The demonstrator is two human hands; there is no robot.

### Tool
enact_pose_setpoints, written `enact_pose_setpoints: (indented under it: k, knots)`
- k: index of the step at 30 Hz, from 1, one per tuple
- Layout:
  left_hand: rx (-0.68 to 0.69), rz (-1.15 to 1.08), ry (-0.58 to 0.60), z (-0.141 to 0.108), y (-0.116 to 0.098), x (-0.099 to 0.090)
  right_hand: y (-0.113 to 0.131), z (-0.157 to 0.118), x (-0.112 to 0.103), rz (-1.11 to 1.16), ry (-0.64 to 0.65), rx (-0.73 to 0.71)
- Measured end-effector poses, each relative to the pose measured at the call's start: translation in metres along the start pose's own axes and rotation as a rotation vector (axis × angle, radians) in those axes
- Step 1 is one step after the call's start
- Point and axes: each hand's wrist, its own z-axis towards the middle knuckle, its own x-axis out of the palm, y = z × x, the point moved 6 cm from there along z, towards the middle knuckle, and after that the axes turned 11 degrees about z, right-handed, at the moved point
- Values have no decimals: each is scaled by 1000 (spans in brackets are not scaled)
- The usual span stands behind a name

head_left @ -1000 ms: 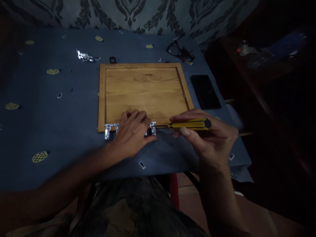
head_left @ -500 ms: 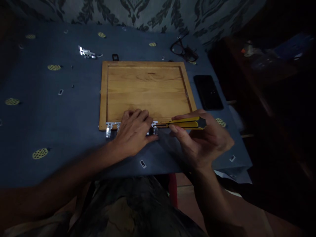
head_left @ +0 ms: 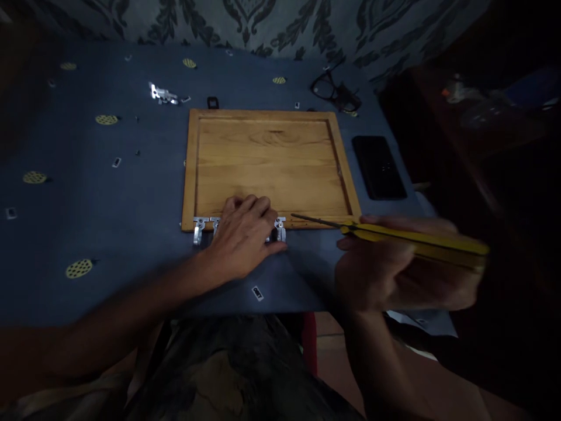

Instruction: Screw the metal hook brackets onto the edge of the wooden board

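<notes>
A wooden framed panel, like a small cabinet door, lies flat on the blue cloth. Metal cabinet hinges, among them a left one and a right one, sit along its near edge. My left hand is closed over the hinges in the middle, fingers on the panel and thumb by the right hinge; the palm hides part of them. In my right hand is a screwdriver with a yellow and black handle. Its tip points left, apart from the right hinge.
At the back left lies another metal hinge, with tiny screws nearer. A black square piece and glasses are behind the panel. A black phone lies to its right, near the table's edge.
My right hand has drawn the screwdriver back to the right, off the right hinge, and the tool is tilted now. My left hand stays on the hinges. The view has shifted slightly.
</notes>
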Motion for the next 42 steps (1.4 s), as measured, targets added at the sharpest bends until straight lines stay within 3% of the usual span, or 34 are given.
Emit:
enact_pose_setpoints:
  k: [1,5,8,16,25,35,38,42]
  knots:
    - [-1,-1,1,0,0,0,7,4,0,-2,-84,-74]
    - [-4,-8,30,1,0,0,9,12,16,-47,56,9]
    - [-6,-5,47,1,0,0,6,7,15,-57,142,69]
    - [7,23,-8,1,0,0,2,4,14,-32,138,105]
    - [-9,24,55,2,-1,-3,-2,0,18,-24,257,125]
    - [-10,24,-9,0,0,-3,2,4,21,-67,322,104]
    - [-17,25,8,1,0,-2,1,6,22,-56,373,162]
    - [-19,2,56,2,0,-3,-3,13,23,38,497,380]
